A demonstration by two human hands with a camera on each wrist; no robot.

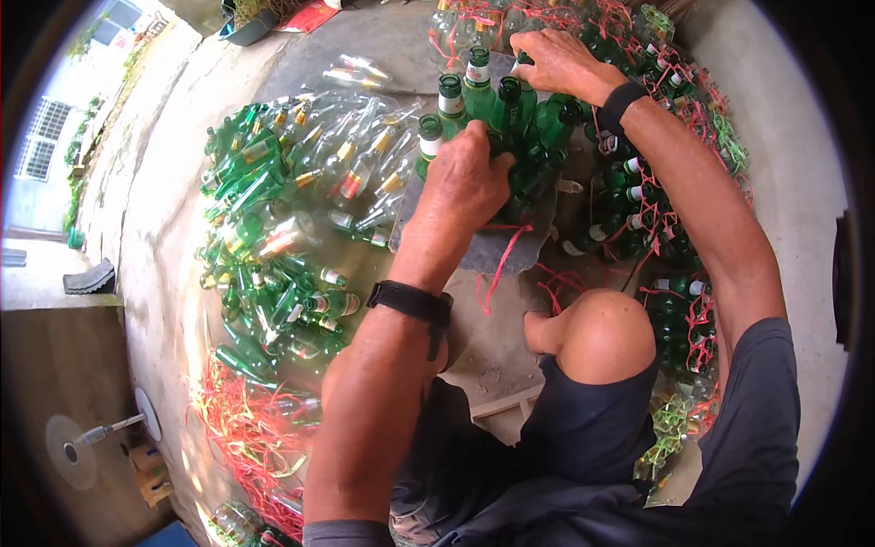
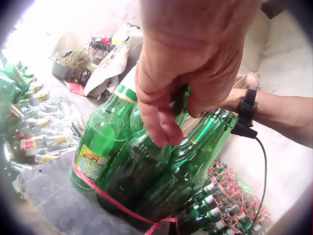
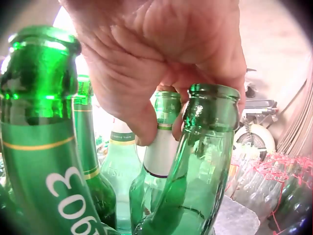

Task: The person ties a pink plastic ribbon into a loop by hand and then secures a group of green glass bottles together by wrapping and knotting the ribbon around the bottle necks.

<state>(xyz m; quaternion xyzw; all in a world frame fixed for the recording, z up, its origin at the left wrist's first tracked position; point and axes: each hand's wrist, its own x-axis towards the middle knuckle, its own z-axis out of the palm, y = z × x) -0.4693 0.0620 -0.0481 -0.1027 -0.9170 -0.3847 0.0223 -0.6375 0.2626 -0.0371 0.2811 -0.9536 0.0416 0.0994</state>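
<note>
A cluster of green glass bottles [image 1: 506, 111] stands upright on a dark flat board [image 1: 497, 258], with a red plastic strip [image 2: 117, 203] around the lower bodies. My left hand [image 1: 463, 178] curls its fingers round the dark neck of a near-side bottle [image 2: 180, 102], whose mouth is mostly hidden by the palm. On the far side, my right hand [image 1: 565, 66] pinches the neck of a white-collared green bottle [image 3: 164, 147] between thumb and fingers. Beside that one, a clear-necked green bottle [image 3: 210, 122] leans in the right wrist view.
Loose green bottles [image 1: 260, 292] and clear bottles [image 1: 365, 150] lie piled on the left. Tied bottle bundles [image 1: 638, 196] stand to the right, and more clear ones [image 1: 447, 36] at the back. A heap of red strips [image 1: 241, 424] lies at lower left, near a fan [image 1: 71, 451].
</note>
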